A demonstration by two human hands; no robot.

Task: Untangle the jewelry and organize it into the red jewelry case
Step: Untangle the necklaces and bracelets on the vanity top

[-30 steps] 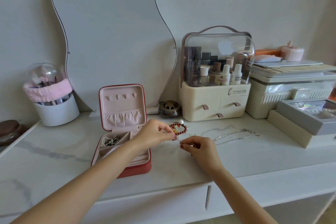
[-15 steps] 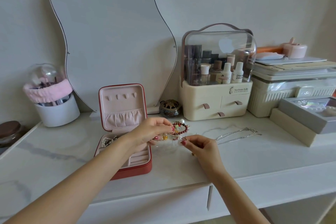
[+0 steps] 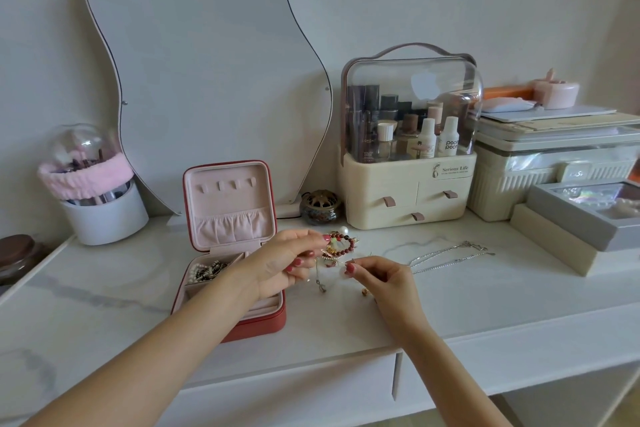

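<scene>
The left hand (image 3: pixel 280 263) pinches the top of a tangled jewelry cluster (image 3: pixel 334 250), fingers curled round a red beaded bracelet (image 3: pixel 344 242) lifted just above the desk (image 3: pixel 485 302). The right hand (image 3: pixel 384 276) pinches a fine strand coming out of the cluster's right side, thumb and forefinger closed on it; the strand itself is too thin to make out clearly. Both hands meet at the centre of the frame, with the cluster between them and a small charm (image 3: pixel 320 286) dangling below.

The likely risk is pulling the two hands apart too hard: that could tighten the knot or snap the thin strand. A bead string under strain might also break and scatter beads over the desk. The dangling charm could catch on the case rim. A small gold piece (image 3: pixel 364 293) lies loose on the desk just below the right hand and could be knocked off the front edge.

The red jewelry case (image 3: pixel 256 326) stands open just left of the hands, partly under the left wrist, with some beaded pieces (image 3: pixel 207 269) already in its rear left compartment. Two silver chains (image 3: pixel 450 255) lie on the desk to the right of centre, near the right hand but apart from it.
</scene>
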